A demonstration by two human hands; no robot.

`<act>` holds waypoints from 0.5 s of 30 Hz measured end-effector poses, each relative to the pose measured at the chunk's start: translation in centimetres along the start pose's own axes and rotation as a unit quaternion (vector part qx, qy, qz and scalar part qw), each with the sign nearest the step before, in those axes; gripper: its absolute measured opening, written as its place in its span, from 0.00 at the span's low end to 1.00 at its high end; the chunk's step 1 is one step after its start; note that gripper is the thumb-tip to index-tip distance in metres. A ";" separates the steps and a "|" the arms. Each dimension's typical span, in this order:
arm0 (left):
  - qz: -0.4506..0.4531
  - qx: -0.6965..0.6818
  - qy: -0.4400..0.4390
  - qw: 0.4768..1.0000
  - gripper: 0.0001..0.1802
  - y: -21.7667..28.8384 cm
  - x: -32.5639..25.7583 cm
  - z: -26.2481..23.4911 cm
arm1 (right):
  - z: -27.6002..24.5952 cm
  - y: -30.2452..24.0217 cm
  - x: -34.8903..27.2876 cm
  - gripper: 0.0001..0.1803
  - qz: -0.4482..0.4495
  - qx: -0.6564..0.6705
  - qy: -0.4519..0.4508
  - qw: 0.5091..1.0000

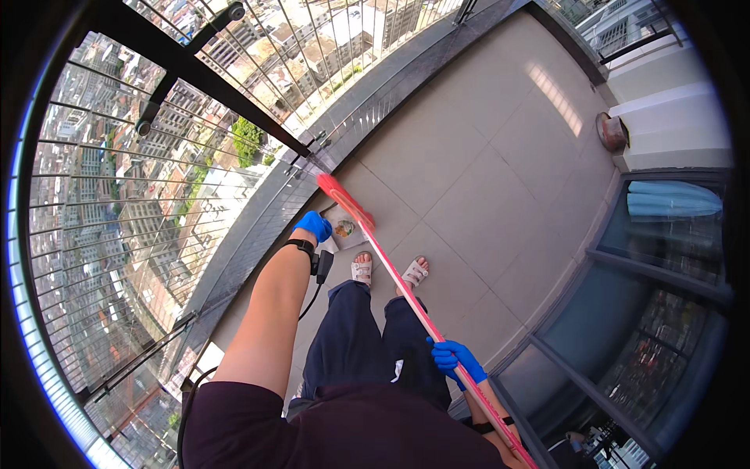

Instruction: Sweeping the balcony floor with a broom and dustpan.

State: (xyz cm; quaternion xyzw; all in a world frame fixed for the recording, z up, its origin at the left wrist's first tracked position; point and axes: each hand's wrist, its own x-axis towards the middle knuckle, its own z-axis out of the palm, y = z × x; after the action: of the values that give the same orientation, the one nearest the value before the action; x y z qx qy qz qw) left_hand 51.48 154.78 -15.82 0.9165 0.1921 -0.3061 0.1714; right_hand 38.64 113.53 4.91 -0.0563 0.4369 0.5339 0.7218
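Observation:
I stand on a tiled balcony floor (484, 180) in white sandals. My right hand (455, 360), in a blue glove, is closed around the long pink handle (406, 293) of a broom. Its red head (344, 200) rests on the floor by the railing base. My left hand (314, 226), also blue-gloved, reaches down beside the broom head and holds a pale dustpan (341, 230) with some debris in it. A black wrist strap with a cable hangs from my left forearm.
A metal railing (187, 187) with thin bars runs along the left, high above city buildings. Dark glass doors (648, 313) stand at the right. A round rusty drain cover (612, 131) sits by a white wall at the upper right.

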 end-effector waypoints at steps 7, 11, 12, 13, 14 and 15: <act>-0.146 -0.542 -0.018 0.827 0.08 -3.4 0.5 3.9 | -1.9 -3.6 4.6 0.09 -0.039 -0.130 0.033 0.990; -0.255 -0.872 -0.074 0.411 0.10 -5.0 2.3 5.7 | -3.8 0.2 4.5 0.10 0.043 0.065 -0.051 0.996; -0.334 -0.870 -0.093 0.350 0.10 -4.8 2.4 5.4 | -3.6 0.9 3.2 0.10 0.041 0.066 -0.048 0.996; -0.411 -0.859 -0.111 0.286 0.12 -4.6 2.3 5.1 | -3.2 1.5 1.4 0.10 0.039 0.043 -0.023 0.998; -0.389 -0.875 -0.138 0.252 0.11 -4.6 2.1 5.1 | -2.8 1.9 -0.1 0.10 0.035 0.020 0.000 0.999; -0.388 -0.877 -0.132 0.250 0.11 -5.3 2.0 5.8 | -2.4 1.8 -0.4 0.10 0.040 0.018 -0.001 0.999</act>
State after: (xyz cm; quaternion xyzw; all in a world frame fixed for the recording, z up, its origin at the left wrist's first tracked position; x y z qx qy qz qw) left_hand 47.66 157.39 -22.50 -0.0359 0.6498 -0.0960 0.7532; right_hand 35.77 112.70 4.45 -0.0255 0.4477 0.5548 0.7008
